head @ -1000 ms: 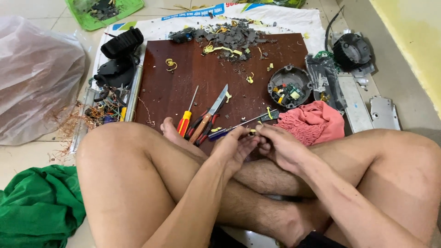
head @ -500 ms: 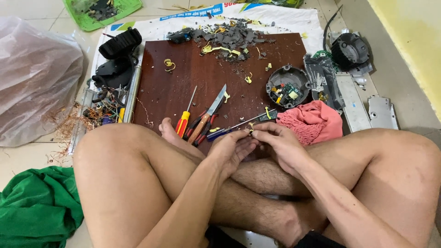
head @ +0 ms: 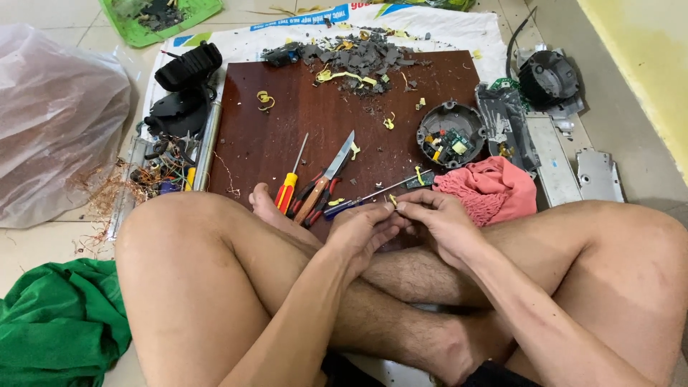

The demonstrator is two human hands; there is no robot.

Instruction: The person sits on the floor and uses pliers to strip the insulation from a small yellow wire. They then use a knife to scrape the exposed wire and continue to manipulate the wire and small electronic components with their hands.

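Nearest, crossed bare legs fill the frame's lower half. Above them the left hand and right hand meet, fingertips pressed together, pinching a small yellow piece at the near edge of the brown board. Just beyond lie a screwdriver and knife. The board's middle is open; debris crowds its far edge. Both hands have barely shifted since earlier.

Both hands marginally higher, fingertips closer
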